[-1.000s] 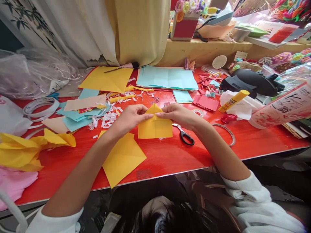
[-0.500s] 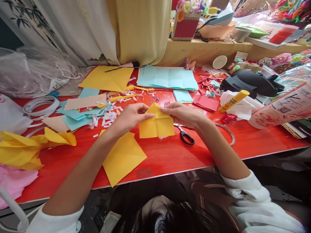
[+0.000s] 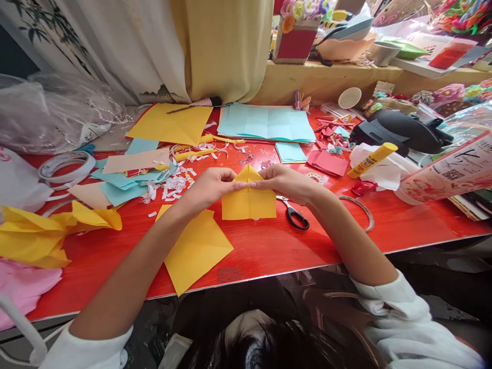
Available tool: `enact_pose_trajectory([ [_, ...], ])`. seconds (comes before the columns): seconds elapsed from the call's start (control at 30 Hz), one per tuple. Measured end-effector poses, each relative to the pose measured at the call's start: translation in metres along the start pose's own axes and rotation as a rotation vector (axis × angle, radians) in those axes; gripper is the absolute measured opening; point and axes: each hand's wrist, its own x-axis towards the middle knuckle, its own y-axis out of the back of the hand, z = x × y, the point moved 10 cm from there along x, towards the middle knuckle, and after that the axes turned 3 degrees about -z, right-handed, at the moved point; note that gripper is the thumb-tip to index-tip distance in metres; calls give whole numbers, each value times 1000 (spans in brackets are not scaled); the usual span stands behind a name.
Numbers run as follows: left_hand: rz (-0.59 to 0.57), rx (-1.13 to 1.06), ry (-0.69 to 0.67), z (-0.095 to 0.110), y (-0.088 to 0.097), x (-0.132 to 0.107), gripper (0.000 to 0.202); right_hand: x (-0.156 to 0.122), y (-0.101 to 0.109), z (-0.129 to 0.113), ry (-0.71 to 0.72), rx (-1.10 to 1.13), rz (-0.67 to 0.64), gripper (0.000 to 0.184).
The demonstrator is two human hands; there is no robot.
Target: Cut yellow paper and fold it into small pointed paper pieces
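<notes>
A yellow sheet of paper (image 3: 249, 206), creased down its middle and folded to a peak at the far end, is between my hands over the red table. My left hand (image 3: 215, 185) pinches its left side, thumb on top near the centre crease. From the right, my right hand (image 3: 286, 183) grips the other side the same way, its thumb almost meeting the left one. Scissors with black handles (image 3: 296, 218) lie just below my right hand. Under my left forearm rests another yellow sheet (image 3: 198, 251), partly hidden by the arm.
Pale blue sheets (image 3: 267, 123) and a large yellow sheet (image 3: 171, 124) lie at the back. Paper scraps (image 3: 175, 185) and tape rolls (image 3: 67, 169) are on the left. A yellow glue stick (image 3: 372, 160), red paper squares (image 3: 327, 161) and a printed cup (image 3: 448, 171) stand or lie right.
Both thumbs have moved inward and now nearly meet at the centre crease of the yellow sheet. The view has shifted slightly; the other things stay put.
</notes>
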Motion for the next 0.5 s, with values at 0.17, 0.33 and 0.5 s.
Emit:
enact_pose_trajectory([
  [0.17, -15, 1, 0, 1, 1, -2, 36, 1, 3, 0, 1, -13, 48, 23],
  [0.33, 8, -74, -23, 4, 2, -3, 33, 1, 0, -2, 20, -3, 35, 22],
  [0.5, 111, -16, -150, 14, 5, -2, 31, -2, -11, -12, 78, -129, 40, 26],
])
